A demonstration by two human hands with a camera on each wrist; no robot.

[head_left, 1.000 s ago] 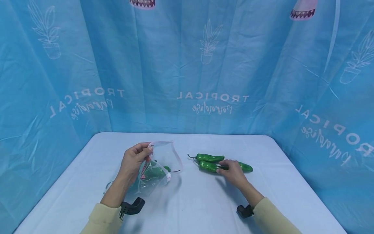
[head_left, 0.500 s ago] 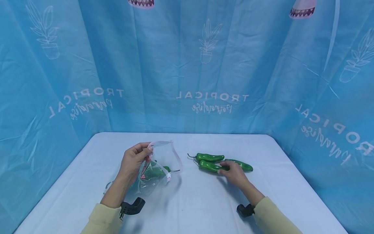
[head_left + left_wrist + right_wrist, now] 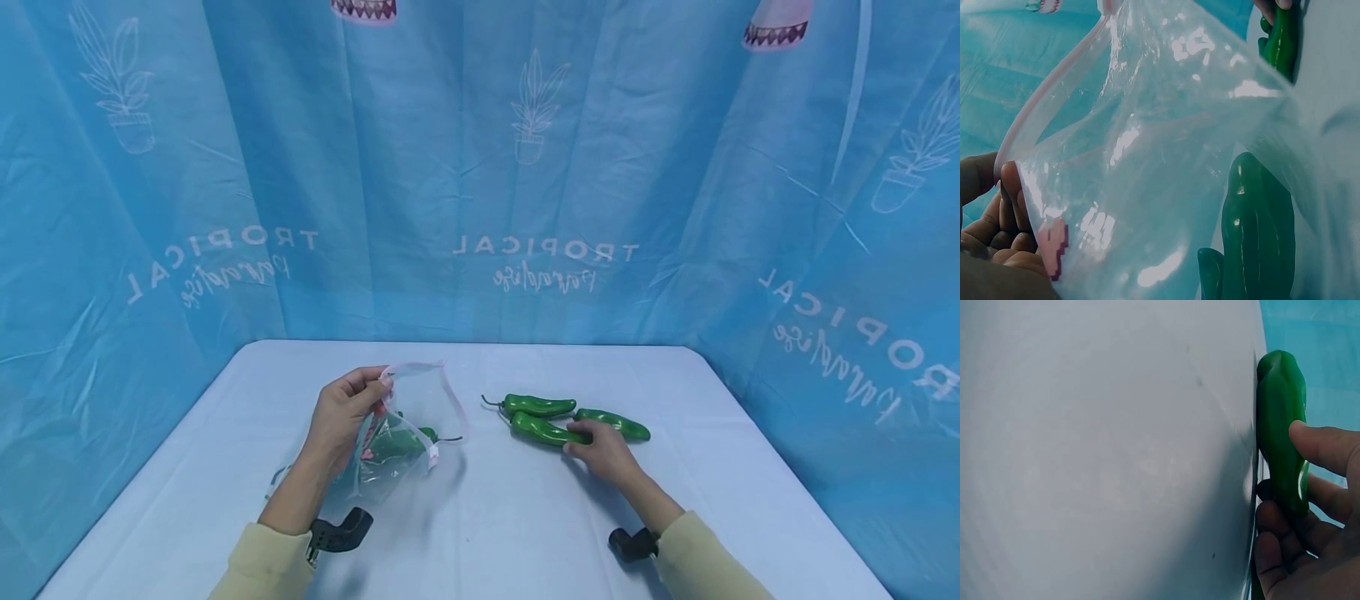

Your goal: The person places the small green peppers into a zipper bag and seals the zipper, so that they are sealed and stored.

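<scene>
My left hand (image 3: 341, 417) pinches the pink-edged rim of a clear zip bag (image 3: 1129, 137), whose mouth hangs open toward the right. Inside the bag lie green chili peppers (image 3: 397, 443), one with its stem poking out past the mouth. On the table to the right, my right hand (image 3: 603, 454) pinches the tip end of the nearest loose green chili pepper (image 3: 536, 428). In the right wrist view, the thumb (image 3: 1322, 445) presses one side of that pepper, with fingers curled on the other. Two more chili peppers, one behind (image 3: 540, 406) and one to the right (image 3: 618, 423), lie beside it.
A white cloth covers the table (image 3: 480, 533). Blue printed curtains (image 3: 480, 208) stand close around its back and sides. A dark curved stem (image 3: 277, 477) shows beside the left forearm. Each wrist carries a black camera mount (image 3: 341, 531).
My right hand has shifted slightly right and nearer, its fingers closing around the near pepper's tip and uncovering the left end of the right-hand pepper. The left hand and bag hold still.
</scene>
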